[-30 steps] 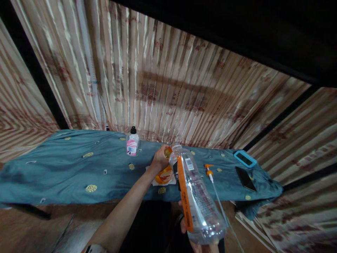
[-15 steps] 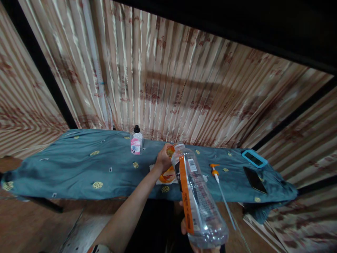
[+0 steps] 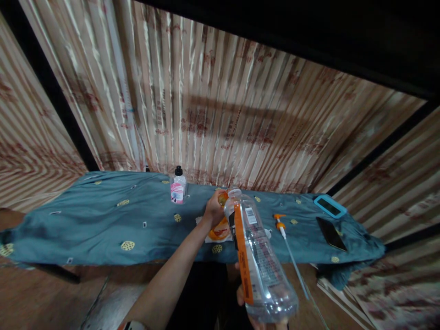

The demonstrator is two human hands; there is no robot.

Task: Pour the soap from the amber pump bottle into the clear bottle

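Note:
My right hand is wrapped under the base of a large clear plastic bottle with an orange and black label. The bottle is tilted, its uncapped mouth pointing away from me, close to my left hand. Closed fingers of that left hand grip an amber see-through container, mostly hidden, right beside the bottle mouth. Under this hand, an orange piece with a reddish pattern shows over white paper; whether it belongs to the amber container, I cannot tell. No liquid is discernible in the clear bottle.
A small clear bottle with black cap and pink label stands at the back. To the right lie an orange pump head with a long tube, a dark phone and a blue-framed device. A teal cloth covers the table.
The view has shifted slightly. Both hands keep their grips, and the clear bottle stays tilted beside the amber container with hardly any movement.

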